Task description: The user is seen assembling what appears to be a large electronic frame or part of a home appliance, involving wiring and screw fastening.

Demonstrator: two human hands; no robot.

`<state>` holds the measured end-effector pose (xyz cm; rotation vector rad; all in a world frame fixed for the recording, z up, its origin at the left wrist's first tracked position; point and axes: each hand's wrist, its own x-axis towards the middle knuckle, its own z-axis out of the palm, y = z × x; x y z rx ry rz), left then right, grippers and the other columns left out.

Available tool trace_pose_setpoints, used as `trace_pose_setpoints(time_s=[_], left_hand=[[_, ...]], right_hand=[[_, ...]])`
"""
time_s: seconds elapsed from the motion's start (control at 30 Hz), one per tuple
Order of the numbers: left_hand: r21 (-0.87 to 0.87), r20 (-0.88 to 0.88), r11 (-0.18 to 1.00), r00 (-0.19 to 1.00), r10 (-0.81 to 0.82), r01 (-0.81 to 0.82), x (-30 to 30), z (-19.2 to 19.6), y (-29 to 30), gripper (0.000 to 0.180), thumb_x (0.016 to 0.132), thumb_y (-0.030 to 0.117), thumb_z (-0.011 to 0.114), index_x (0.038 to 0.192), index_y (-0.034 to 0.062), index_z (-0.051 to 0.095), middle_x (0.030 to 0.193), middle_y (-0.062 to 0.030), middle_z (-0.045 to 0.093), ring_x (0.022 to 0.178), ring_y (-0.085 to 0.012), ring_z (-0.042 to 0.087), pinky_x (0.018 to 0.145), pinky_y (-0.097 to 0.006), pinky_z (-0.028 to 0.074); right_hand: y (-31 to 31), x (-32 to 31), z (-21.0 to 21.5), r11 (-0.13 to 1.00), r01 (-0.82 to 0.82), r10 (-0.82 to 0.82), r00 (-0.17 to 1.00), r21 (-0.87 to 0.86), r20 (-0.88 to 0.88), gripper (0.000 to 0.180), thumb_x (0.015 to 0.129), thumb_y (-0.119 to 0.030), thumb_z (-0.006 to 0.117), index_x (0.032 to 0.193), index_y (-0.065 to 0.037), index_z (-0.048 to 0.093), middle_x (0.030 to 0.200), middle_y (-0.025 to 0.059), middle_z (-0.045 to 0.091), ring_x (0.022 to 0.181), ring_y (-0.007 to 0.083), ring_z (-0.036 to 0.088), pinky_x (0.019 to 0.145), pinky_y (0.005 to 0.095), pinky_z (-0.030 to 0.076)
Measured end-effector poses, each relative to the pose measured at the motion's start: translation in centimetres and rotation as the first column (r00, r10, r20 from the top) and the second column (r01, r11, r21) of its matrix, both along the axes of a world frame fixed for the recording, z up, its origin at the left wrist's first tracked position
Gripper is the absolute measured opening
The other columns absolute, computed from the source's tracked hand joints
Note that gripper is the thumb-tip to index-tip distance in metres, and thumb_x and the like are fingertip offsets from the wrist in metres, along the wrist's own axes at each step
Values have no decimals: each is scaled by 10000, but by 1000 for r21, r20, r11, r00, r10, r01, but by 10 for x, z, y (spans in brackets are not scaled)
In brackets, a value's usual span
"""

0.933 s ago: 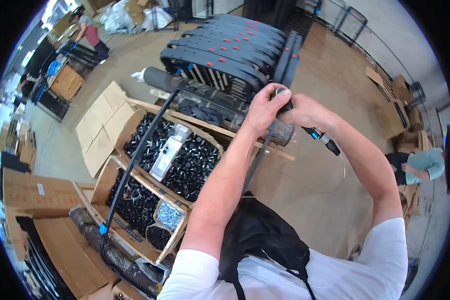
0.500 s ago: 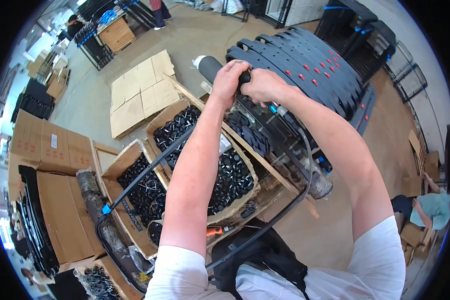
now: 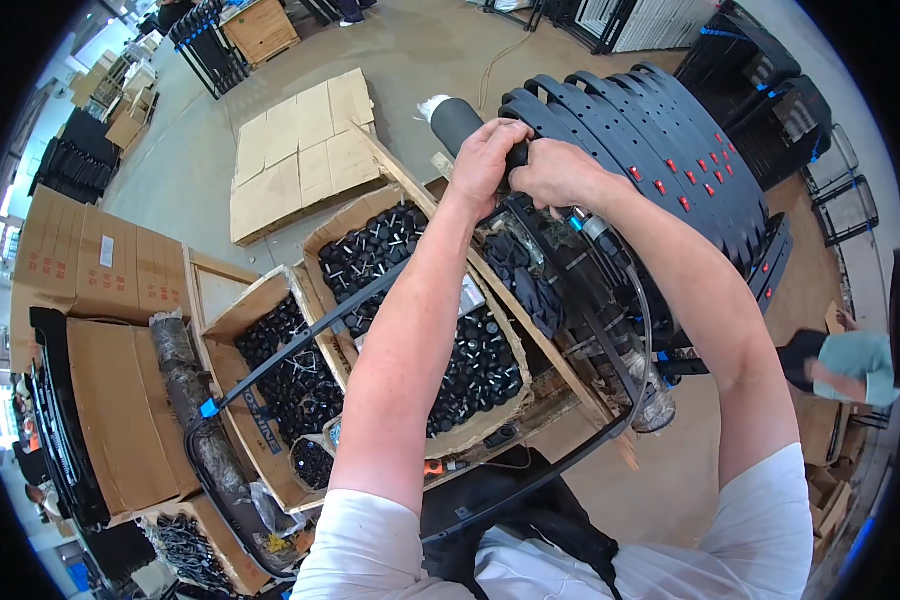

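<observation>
Black tool (image 3: 517,157) between both hands, beyond the boxed knobs (image 3: 478,368). Fingers of the right hand (image 3: 560,176) curl closed round it; those of the left hand (image 3: 484,166) bend beside it, hold hidden.

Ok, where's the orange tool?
In the head view's lower middle, the orange tool shows just right of the left forearm, below the box of black knobs.

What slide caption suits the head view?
Left hand and right hand grip a black tool near boxes of black parts.
</observation>
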<state>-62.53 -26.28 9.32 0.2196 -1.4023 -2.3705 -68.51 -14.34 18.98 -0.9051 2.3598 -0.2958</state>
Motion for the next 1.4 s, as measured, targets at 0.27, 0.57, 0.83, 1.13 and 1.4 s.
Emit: trace_pose_setpoints(time_s=[0.27, 0.57, 0.83, 1.13, 1.4], left_hand=[[-4, 9, 1000, 1000, 23, -22, 9, -6, 5, 240, 1011, 240, 653, 1126, 34, 696, 1081, -43, 673, 1030, -160, 610, 965, -320, 487], [23, 16, 999, 999, 34, -34, 9, -16, 6, 227, 998, 270, 674, 1078, 60, 710, 1038, -12, 690, 970, -132, 626, 895, -294, 501], [72, -2, 996, 998, 55, -55, 6, -17, 5, 251, 996, 282, 686, 1065, 42, 707, 1003, -30, 689, 926, -136, 622, 864, -315, 516], [146, 3, 989, 999, -39, 38, 22, 0, 2, 225, 993, 256, 700, 1050, 39, 704, 946, -26, 689, 878, -137, 641, 810, -305, 535], [-51, 13, 989, 990, 142, -141, 105, 25, -11, 237, 1000, 230, 707, 1112, 21, 707, 1012, -41, 700, 937, -122, 629, 851, -305, 523]], right_hand=[[-1, 5, -6, 999, 1, -2, 1000, 42, 19, 393, 880, -319, 595, 909, 44, 741, 756, 161, 738, 674, 295, 745, 698, 403, 580], [-6, -8, -30, 986, 156, -129, 941, -61, 311, 232, 803, -182, 680, 804, 51, 686, 739, 119, 681, 657, 249, 728, 642, 376, 565], [-11, -10, -34, 980, 107, -56, 958, -170, 281, 177, 766, -150, 669, 724, 22, 657, 717, 107, 681, 611, 224, 654, 616, 363, 530], [-11, 3, -21, 986, 60, -24, 974, -155, 226, 176, 733, -157, 676, 663, 3, 655, 660, 108, 668, 606, 221, 656, 575, 374, 493], [-26, 77, 10, 994, -37, 45, 995, -99, 88, 305, 798, -260, 699, 817, 42, 732, 717, 134, 727, 579, 252, 718, 589, 373, 573]])
